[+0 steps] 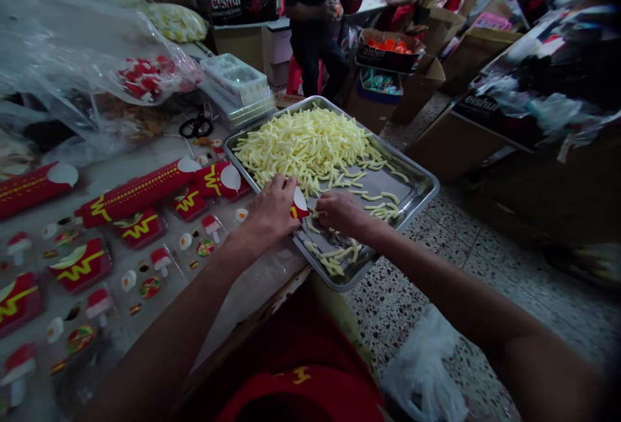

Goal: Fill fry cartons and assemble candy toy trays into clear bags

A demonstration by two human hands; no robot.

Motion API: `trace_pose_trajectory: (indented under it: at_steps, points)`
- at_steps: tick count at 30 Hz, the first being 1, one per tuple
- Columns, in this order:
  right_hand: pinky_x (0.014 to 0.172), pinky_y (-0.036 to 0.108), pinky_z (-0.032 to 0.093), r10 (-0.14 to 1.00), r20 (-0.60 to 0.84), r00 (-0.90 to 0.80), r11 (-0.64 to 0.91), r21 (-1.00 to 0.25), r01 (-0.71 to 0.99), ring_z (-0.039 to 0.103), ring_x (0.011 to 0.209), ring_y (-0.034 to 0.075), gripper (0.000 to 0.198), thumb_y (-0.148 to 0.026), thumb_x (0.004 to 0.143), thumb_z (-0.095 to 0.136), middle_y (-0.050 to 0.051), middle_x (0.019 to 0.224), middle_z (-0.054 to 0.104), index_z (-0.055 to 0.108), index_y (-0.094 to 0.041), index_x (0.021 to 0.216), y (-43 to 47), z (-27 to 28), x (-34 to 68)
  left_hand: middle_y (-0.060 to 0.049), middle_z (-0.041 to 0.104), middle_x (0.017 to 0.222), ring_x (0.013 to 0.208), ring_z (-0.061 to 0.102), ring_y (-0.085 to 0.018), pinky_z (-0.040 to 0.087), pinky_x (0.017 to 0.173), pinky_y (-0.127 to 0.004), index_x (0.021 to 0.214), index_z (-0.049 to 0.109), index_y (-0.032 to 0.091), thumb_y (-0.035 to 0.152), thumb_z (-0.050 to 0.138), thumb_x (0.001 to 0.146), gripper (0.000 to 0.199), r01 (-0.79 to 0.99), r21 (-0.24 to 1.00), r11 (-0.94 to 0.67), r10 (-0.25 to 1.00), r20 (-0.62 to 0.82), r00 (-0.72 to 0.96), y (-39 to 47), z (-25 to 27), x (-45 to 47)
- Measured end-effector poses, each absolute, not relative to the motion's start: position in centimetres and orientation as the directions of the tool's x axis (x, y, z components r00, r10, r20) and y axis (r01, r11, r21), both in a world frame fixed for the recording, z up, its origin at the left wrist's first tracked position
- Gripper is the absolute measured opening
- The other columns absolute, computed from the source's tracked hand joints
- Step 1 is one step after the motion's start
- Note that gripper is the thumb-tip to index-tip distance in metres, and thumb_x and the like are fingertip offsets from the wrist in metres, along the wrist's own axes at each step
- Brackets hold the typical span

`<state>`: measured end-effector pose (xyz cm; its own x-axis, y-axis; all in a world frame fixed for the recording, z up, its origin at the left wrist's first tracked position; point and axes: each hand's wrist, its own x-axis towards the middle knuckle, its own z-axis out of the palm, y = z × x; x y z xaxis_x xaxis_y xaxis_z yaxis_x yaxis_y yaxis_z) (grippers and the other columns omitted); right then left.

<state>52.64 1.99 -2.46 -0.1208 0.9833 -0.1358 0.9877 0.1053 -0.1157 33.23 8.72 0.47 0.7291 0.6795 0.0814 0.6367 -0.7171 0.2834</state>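
Note:
A metal tray (422, 199) juts over the table's edge, heaped at its far side with pale yellow toy fries (310, 144). Over the tray's near left rim, my left hand (274, 205) is closed around a small red fries box (299, 205) with a white inner face. Just right of the box, my right hand (342, 211) has its fingers bunched together low over loose fries; what they pinch, if anything, is hidden. Stacked red fries boxes (140, 189) lie on the table left of my left hand, along with several filled red boxes (82, 265).
Clear packs of miniature foods (150, 286) cover the table's near left. Black scissors (196, 125) and clear plastic trays (237, 82) lie beyond. A person (315, 21) sits behind the tray. Cardboard boxes (485, 124) stand right; a plastic bag (422, 364) is on the speckled floor.

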Motion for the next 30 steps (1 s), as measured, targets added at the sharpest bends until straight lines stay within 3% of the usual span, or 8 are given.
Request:
trace_pose_trajectory:
  at_steps: [4,7,11,14,18,23,26,30]
  points:
    - [0.062,0.026,0.036,0.996,-0.085,-0.009,-0.020,-0.339,0.941,0.061,0.069,0.015,0.019,-0.021,0.070,0.072,0.003,0.077,0.073,0.077,-0.015,0.087,3.6,-1.7,54.0,-0.015,0.056,0.122,0.112,0.058,-0.032,0.050,0.097,-0.041,0.127,0.056,0.013,0.021,0.082,0.065,0.068,0.638,0.173,-0.750,0.645,-0.022,0.764,9.1,1.0,34.2]
    - [0.060,0.024,0.035,1.000,-0.019,-0.016,0.006,-0.434,0.901,0.059,0.065,0.012,0.021,-0.023,0.071,0.072,0.000,0.074,0.072,0.078,-0.015,0.089,4.2,0.2,53.9,-0.013,0.058,0.117,0.108,0.059,-0.031,0.050,0.095,-0.041,0.120,0.059,0.016,0.025,0.082,0.063,0.063,0.607,0.293,-0.738,0.634,-0.004,0.773,9.1,0.4,35.3]
    - [0.060,0.027,0.031,0.994,-0.064,-0.087,0.067,-0.272,0.960,0.055,0.065,0.013,0.015,-0.020,0.077,0.068,0.002,0.075,0.071,0.080,-0.018,0.087,3.8,4.3,52.8,-0.007,0.061,0.109,0.107,0.058,-0.028,0.051,0.094,-0.039,0.116,0.058,0.019,0.019,0.079,0.058,0.061,0.462,0.588,-0.664,0.668,0.189,0.720,8.6,-1.8,37.6]
    - [0.063,0.026,0.033,0.976,-0.151,-0.158,0.123,-0.222,0.967,0.055,0.069,0.013,0.018,-0.018,0.086,0.061,0.004,0.083,0.072,0.080,-0.018,0.086,3.0,7.0,52.9,-0.009,0.059,0.117,0.110,0.057,-0.027,0.050,0.099,-0.041,0.126,0.053,0.017,0.015,0.079,0.056,0.075,0.324,0.725,-0.607,0.718,0.326,0.616,7.9,-3.0,38.7]
    - [0.072,0.025,0.038,0.995,0.033,-0.091,0.096,-0.237,0.967,0.059,0.082,0.014,0.017,-0.016,0.087,0.064,0.005,0.097,0.071,0.079,-0.021,0.093,1.9,7.7,53.3,-0.009,0.057,0.122,0.113,0.056,-0.026,0.047,0.104,-0.042,0.133,0.049,0.019,0.012,0.079,0.058,0.081,0.224,0.769,-0.598,0.738,0.421,0.527,7.2,-3.2,39.4]
    - [0.067,0.029,0.035,0.987,0.157,-0.017,0.028,-0.071,0.997,0.060,0.081,0.018,0.015,-0.015,0.085,0.060,0.005,0.087,0.070,0.073,-0.019,0.091,1.8,6.1,52.3,-0.007,0.054,0.117,0.109,0.056,-0.025,0.048,0.103,-0.044,0.132,0.048,0.019,0.010,0.079,0.056,0.083,0.265,0.765,-0.586,0.781,0.446,0.437,7.2,-2.7,40.3]
    - [0.062,0.028,0.033,0.974,0.228,0.015,0.025,-0.170,0.985,0.058,0.072,0.016,0.020,-0.011,0.084,0.057,0.004,0.084,0.070,0.069,-0.017,0.099,2.2,6.1,52.1,-0.007,0.054,0.115,0.107,0.056,-0.026,0.051,0.099,-0.044,0.129,0.050,0.018,0.010,0.080,0.056,0.079,0.273,0.751,-0.601,0.771,0.455,0.447,7.2,-2.6,41.0]
    - [0.063,0.026,0.038,0.977,0.214,-0.011,0.112,-0.466,0.878,0.059,0.070,0.013,0.013,-0.013,0.081,0.064,0.002,0.081,0.070,0.070,-0.015,0.092,2.1,6.9,54.5,-0.008,0.054,0.117,0.109,0.056,-0.026,0.050,0.100,-0.043,0.133,0.049,0.019,0.013,0.081,0.059,0.081,0.256,0.747,-0.613,0.754,0.457,0.472,7.3,-2.8,41.0]
